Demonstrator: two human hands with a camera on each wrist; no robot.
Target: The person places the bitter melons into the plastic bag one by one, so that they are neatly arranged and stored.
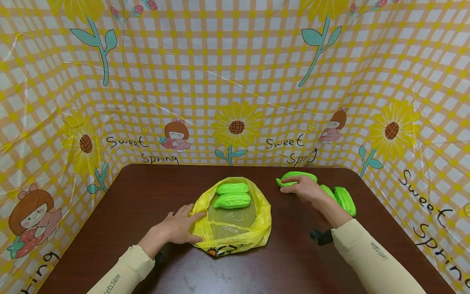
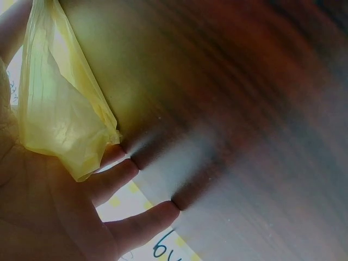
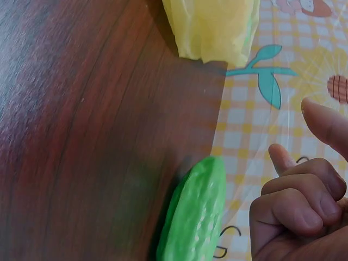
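Note:
A yellow plastic bag [image 1: 262, 228] stands with its mouth open mid-table, two green bitter melons [image 1: 233, 201] lying side by side inside. My left hand [image 1: 176, 224] rests at the bag's left side, fingers spread. In the left wrist view, a bag flap [image 2: 65, 114] hangs over the palm and the fingertips [image 2: 163, 215] meet the tabletop. My right hand [image 1: 302, 188] reaches over a green bitter melon [image 1: 302, 175] at the back right. The right wrist view shows that bitter melon [image 3: 196, 212] beside the hand, with a gap between them; some fingers [image 3: 296, 209] are bent.
More bitter melons [image 1: 345, 201] lie to the right, partly behind the right forearm. Beneath everything is a dark brown table [image 1: 147, 188]. A checked cloth [image 1: 205, 81] with sunflowers rises behind the table and on both sides.

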